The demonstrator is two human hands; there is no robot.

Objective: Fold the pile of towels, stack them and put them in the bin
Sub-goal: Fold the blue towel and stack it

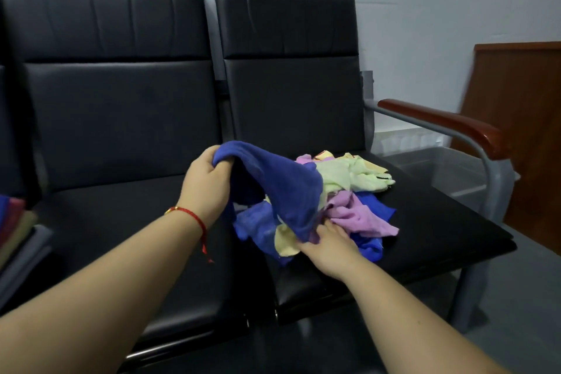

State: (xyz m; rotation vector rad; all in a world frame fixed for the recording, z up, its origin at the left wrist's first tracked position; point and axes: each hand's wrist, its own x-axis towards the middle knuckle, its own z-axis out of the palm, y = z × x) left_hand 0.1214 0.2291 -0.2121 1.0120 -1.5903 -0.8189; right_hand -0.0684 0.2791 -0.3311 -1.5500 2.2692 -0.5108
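Towel pile [340, 200] on black seat [440, 222], clear bin [449, 173] beyond armrest [446, 124]

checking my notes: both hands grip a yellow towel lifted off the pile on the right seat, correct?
Not quite: the lifted towel is dark blue, not yellow, as the head view shows. The left hand and right hand do both grip it over the pile on the right seat.

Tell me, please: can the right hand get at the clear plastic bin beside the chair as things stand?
Probably not directly. The right hand grips the blue towel, and the chair's armrest with its grey frame stands between it and the clear plastic bin.
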